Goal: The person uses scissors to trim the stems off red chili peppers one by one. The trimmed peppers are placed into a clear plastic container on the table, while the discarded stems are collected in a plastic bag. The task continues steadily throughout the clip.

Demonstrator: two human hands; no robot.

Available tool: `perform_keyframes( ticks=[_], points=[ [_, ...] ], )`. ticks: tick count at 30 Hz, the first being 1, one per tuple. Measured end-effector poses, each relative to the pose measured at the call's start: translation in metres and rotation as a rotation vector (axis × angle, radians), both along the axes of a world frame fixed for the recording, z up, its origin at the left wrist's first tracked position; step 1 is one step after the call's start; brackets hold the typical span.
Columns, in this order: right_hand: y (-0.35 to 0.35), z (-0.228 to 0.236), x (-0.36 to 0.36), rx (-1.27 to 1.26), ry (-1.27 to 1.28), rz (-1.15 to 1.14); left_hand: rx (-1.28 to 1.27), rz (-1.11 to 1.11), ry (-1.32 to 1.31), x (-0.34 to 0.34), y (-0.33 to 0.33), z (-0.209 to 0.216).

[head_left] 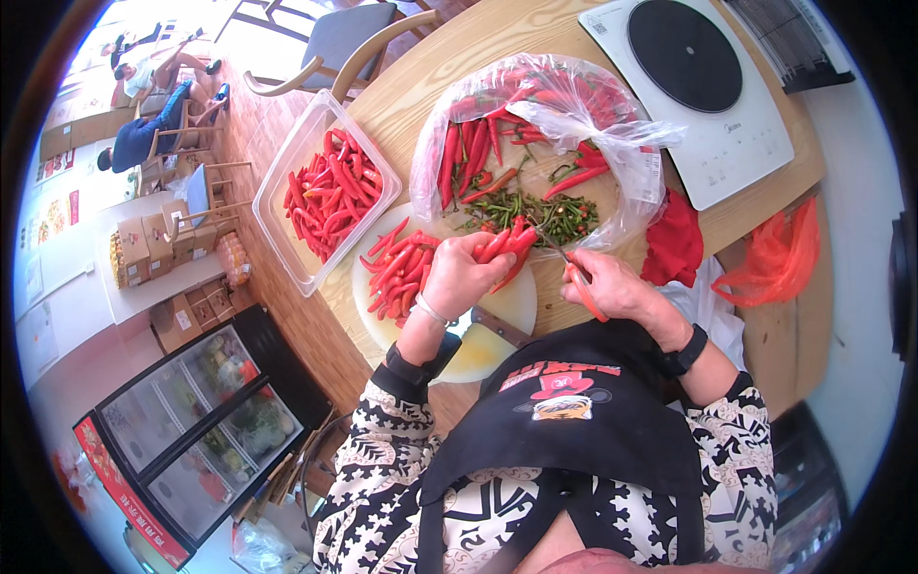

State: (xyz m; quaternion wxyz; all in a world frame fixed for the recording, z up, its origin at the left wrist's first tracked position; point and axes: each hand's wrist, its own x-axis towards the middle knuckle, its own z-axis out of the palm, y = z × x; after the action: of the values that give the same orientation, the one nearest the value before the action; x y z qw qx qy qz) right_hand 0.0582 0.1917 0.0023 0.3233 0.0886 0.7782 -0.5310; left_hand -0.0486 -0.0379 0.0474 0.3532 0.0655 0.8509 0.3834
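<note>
My left hand (pixel 456 277) is closed round a small bunch of red chili peppers (pixel 507 243), above the round cutting board (pixel 521 304). Orange-handled scissors (pixel 582 287) are gripped in my right hand (pixel 612 284), their blades pointing at the stem ends of the bunch. A heap of red chilies (pixel 397 273) lies on the board's left side, beside a knife with a brown handle (pixel 501 326). Just beyond my hands is a pile of green stems (pixel 535 212). Behind it, an opened clear plastic bag (pixel 631 191) holds more whole red chilies (pixel 467 158).
A clear plastic tub (pixel 274 196) of red chilies stands at the table's left edge. An induction cooker (pixel 765 143) sits at the far right. Red cloth (pixel 673 239) and an orange plastic bag (pixel 779 256) lie to my right. A chair (pixel 349 48) stands beyond the table.
</note>
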Motion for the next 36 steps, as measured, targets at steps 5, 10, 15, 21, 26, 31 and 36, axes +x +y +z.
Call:
perform_keyframes(
  ticks=[5, 10, 15, 21, 26, 31, 36],
  points=[
    [0.001, -0.011, 0.003, -0.456, -0.173, -0.070, 0.156, 0.127, -0.232, -0.002, -0.001, 0.004],
    [-0.003, -0.003, 0.000, -0.584, -0.372, -0.045, 0.255, 0.221, -0.403, -0.002, 0.000, 0.006],
    [-0.008, -0.007, 0.005, -0.414, -0.195, -0.068, 0.175, 0.125, -0.326, -0.002, 0.002, 0.014],
    [-0.005, -0.004, 0.002, -0.265, -0.175, -0.005, 0.133, 0.105, -0.275, -0.003, 0.004, 0.022],
    [-0.004, -0.004, 0.002, -0.242, -0.166, -0.011, 0.090, 0.085, -0.245, -0.004, 0.009, 0.032],
    [0.003, -0.019, 0.010, -0.429, -0.110, -0.003, 0.090, -0.031, -0.070, 0.000, 0.002, 0.026],
    [0.005, 0.011, -0.006, -0.934, -0.416, -0.091, 0.187, -0.232, 0.401, 0.001, -0.016, 0.024]
  ],
)
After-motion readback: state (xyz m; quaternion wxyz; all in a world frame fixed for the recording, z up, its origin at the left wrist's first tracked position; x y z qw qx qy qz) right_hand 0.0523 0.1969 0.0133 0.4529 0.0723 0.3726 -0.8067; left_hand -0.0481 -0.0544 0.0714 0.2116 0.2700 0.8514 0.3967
